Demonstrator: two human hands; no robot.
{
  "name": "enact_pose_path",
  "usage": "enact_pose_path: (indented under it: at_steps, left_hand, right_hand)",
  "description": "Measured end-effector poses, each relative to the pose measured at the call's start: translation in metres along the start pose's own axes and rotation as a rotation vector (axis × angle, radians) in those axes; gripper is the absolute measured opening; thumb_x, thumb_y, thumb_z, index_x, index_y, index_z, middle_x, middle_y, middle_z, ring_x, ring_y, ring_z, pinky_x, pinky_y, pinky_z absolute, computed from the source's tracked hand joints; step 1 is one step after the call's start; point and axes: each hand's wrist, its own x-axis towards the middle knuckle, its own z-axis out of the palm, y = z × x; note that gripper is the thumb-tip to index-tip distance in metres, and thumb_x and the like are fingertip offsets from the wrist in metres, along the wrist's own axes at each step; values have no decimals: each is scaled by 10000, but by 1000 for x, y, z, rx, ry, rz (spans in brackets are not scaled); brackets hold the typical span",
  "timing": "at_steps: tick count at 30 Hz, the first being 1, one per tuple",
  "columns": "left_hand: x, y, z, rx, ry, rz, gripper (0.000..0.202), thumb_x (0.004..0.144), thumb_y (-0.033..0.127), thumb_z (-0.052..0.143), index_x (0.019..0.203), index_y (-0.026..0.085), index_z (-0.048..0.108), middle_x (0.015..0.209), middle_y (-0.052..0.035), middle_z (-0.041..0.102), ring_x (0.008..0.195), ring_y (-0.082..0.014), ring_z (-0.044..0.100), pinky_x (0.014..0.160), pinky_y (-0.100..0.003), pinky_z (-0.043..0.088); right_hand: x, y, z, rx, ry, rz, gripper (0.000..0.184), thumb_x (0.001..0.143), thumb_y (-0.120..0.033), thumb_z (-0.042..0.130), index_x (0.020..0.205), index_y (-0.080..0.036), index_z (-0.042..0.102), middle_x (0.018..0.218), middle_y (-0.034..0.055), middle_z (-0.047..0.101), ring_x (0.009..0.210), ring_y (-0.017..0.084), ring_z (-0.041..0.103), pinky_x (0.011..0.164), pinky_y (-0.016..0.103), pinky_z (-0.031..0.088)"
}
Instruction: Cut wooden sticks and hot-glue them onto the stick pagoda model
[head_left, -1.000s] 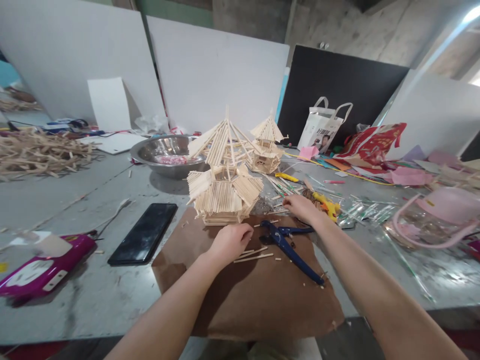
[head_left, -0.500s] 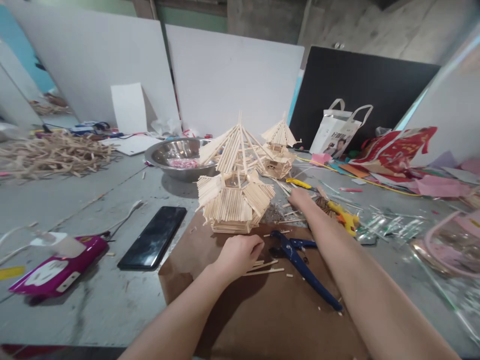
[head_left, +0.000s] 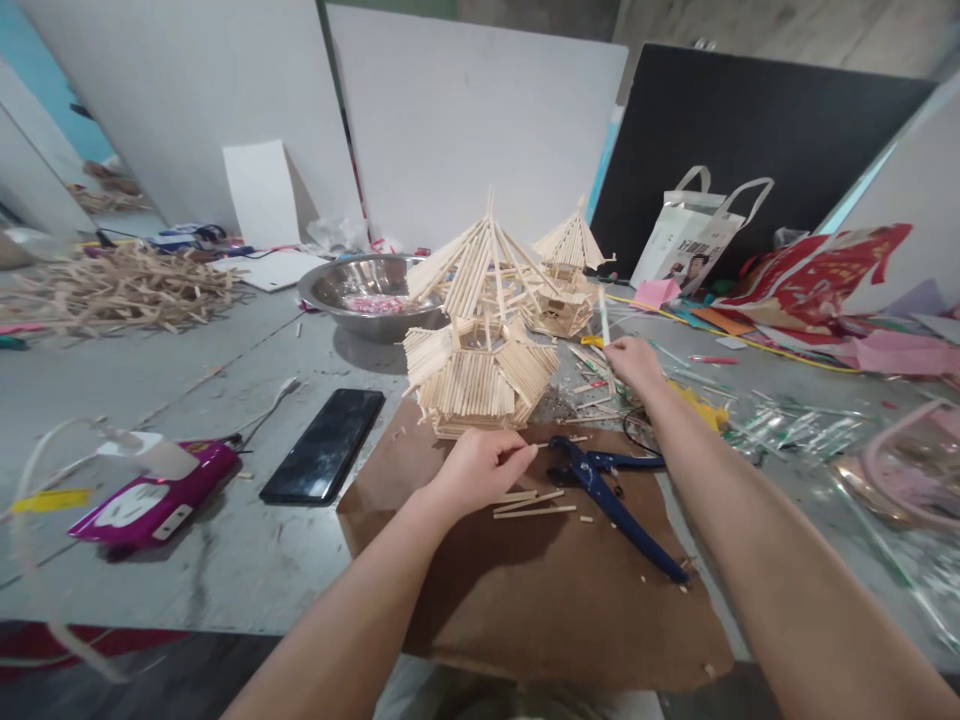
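The left hand (head_left: 480, 468) lies at the centre of the frame on the brown paper sheet (head_left: 540, 600), just below the base of the large stick-built tower (head_left: 480, 365). Its fingers are curled with the tips pressed together. They may be pinching a short stick, but I cannot tell for sure. The right hand (head_left: 634, 362), right of centre, grasps a thin pale rod (head_left: 604, 318) and holds it nearly upright above a scatter of sticks on the grey table (head_left: 150, 380).

A few cut sticks (head_left: 532, 503) lie just right of the left hand, and blue cutters (head_left: 607, 490) lie closed beside them on the paper. A smaller tower (head_left: 566, 290) stands behind the large one, near a steel bowl (head_left: 360, 290). A black phone (head_left: 324, 445) lies left of the paper.

The work in hand looks like choosing and lifting one piece while the other hand waits beside the model. Bringing that rod to the tower would call for a light touch, since the thin roof slats stand close together and look easy to knock loose.
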Motion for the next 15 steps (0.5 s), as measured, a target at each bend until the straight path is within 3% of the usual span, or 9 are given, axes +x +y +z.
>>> enact_pose_path:
  at_steps: [4,7,9,11,13,15]
  left_hand:
    - [2,0,0,-126,98,-21,357,751,361,400,515,122,521,447,43,371,443,-50,330,432,-174,250]
    - [2,-2,2,-126,169,-11,338,736,345,422,499,123,518,430,44,368,437,-51,337,435,-177,258]
    - [-1,-3,3,-146,290,18,338,732,333,426,475,127,501,418,39,378,423,-52,346,431,-181,265]
    - [-5,-3,3,-188,489,56,355,745,319,398,452,136,477,405,31,384,401,-54,348,423,-189,271]
    - [-10,-3,0,-214,673,86,382,769,294,332,444,146,467,395,22,392,385,-58,355,421,-194,284]
    - [-13,-3,-4,-222,774,99,403,780,266,274,444,153,464,395,12,409,384,-61,369,422,-195,294]
  right_hand:
    - [-49,9,-13,200,57,-33,296,763,-305,300,865,-136,521,572,24,572,492,117,526,473,206,391]
    - [-98,6,-10,465,-39,-226,133,706,-260,387,700,-179,493,587,-7,551,497,99,492,481,199,381]
    - [-129,0,-3,376,-139,-382,91,680,-201,399,646,-189,483,598,-11,549,563,109,495,545,210,377]
    - [-153,-7,5,199,-217,-562,128,669,-146,379,692,-193,495,636,-10,548,605,114,490,581,216,365]
    - [-169,-14,13,24,-275,-714,166,675,-131,368,730,-186,515,733,18,557,676,126,499,619,226,362]
    - [-176,-19,18,-104,-295,-811,211,699,-166,377,849,-184,525,840,46,549,756,143,506,643,236,365]
